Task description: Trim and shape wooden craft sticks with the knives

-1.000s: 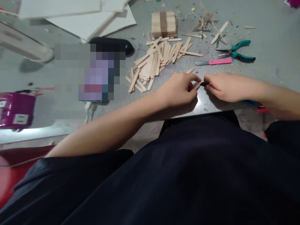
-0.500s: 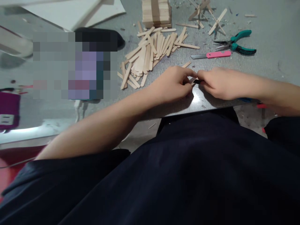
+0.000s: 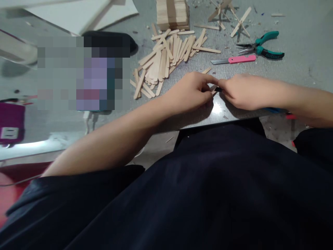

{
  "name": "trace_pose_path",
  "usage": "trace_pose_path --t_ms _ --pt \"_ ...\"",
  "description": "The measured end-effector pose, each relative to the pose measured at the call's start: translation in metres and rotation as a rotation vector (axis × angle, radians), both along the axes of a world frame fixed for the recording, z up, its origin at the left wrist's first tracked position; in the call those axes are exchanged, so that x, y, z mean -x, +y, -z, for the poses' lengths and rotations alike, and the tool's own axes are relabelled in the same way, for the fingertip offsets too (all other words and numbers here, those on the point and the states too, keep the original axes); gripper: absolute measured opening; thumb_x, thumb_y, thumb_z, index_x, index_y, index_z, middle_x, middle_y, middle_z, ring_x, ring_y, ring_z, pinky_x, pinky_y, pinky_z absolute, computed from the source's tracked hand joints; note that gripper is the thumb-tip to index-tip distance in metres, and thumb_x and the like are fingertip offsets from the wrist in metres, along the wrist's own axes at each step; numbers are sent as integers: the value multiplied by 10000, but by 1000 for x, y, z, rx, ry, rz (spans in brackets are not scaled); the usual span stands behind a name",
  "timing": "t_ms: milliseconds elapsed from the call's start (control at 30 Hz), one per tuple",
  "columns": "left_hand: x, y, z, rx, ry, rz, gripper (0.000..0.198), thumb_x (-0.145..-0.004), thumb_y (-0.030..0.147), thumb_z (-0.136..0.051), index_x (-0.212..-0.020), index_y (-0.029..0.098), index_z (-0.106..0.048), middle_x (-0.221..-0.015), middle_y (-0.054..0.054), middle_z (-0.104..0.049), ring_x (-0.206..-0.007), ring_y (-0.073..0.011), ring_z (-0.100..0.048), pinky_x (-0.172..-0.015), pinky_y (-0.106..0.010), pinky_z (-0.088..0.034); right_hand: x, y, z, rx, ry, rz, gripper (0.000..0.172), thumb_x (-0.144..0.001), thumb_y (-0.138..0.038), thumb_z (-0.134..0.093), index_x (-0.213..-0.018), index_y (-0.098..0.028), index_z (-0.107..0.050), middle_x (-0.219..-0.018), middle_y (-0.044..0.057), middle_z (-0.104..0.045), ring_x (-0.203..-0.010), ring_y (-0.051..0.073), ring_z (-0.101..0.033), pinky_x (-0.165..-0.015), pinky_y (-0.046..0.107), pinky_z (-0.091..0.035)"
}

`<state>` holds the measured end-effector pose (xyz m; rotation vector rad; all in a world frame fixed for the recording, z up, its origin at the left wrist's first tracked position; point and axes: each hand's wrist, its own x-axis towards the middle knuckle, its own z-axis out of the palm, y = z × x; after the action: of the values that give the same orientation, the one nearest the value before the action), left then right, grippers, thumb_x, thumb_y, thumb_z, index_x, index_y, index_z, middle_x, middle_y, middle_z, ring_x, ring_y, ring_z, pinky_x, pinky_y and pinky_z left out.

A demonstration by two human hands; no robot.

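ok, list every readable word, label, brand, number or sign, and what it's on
Nothing reads with certainty.
Pliers: pale lettering on the lower handle, too small and blurred.
Purple object: white label with dark marks, illegible.

Grey table (image 3: 307, 66), metallic-looking top, scuffed; I note glare by its front edge, frame centre. Top centre: banded block of wooden sticks (image 3: 182, 14). Just below it, a heap of loose sticks (image 3: 157, 69), crisscrossed. Upper right: crossed sticks (image 3: 240, 22), teal-and-black pliers (image 3: 260, 48), mouth parted, and just below them a pink-handled knife (image 3: 241, 59), blade pointing left. Scraps scattered around. Upper left, I log white sheets (image 3: 117, 17) and a black object (image 3: 111, 36), partly masked by pixelation. Left edge: purple item (image 3: 11, 119), white label. Floor (image 3: 153, 151) below table edge: one thin sliver (image 3: 169, 139).
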<state>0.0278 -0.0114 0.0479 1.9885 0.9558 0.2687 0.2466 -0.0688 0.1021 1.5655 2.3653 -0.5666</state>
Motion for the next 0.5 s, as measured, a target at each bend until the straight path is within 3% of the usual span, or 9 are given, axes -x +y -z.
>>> trace_pose_path --t_ms 100,200,333,500 --pt "0 5 4 -56 -21 21 680 -940 27 -755 -1579 232 -864 -708 44 -744 -732 -223 -690 -798 -353 -564 1 3 2 15 -65 -14 467 -1290 -205 -505 -1641 -108 -798 -1510 269 -919 -1246 444 -909 -920 455 -617" --pt "1 6 7 -58 -21 9 707 -976 74 -813 -1660 251 -794 -655 71 -681 -684 -216 -631 -774 -364 -559 1 6 3 28 -63 -14 476 -1259 -215 -511 -1606 -140 -829 -1458 266 -932 -1184 449 -917 -869 475 -608" --pt "2 2 8 -15 -23 -9 656 -991 78 -819 -1614 276 -763 -607 97 -622 -646 -199 -545 -754 -374 -548 1 8 5 34 -44 -26 419 -1235 -194 -551 -1503 -155 -870 -1357 224 -954 -1135 404 -915 -881 457 -608" --pt "4 -6 10 -18 -94 -43 598 -954 38 -799 -1479 321 -756 -615 103 -635 -644 -206 -550 -741 -395 -510 -1 11 5 38 -41 -37 322 -1240 -184 -609 -1419 -127 -871 -1343 216 -960 -1144 380 -907 -921 433 -596"
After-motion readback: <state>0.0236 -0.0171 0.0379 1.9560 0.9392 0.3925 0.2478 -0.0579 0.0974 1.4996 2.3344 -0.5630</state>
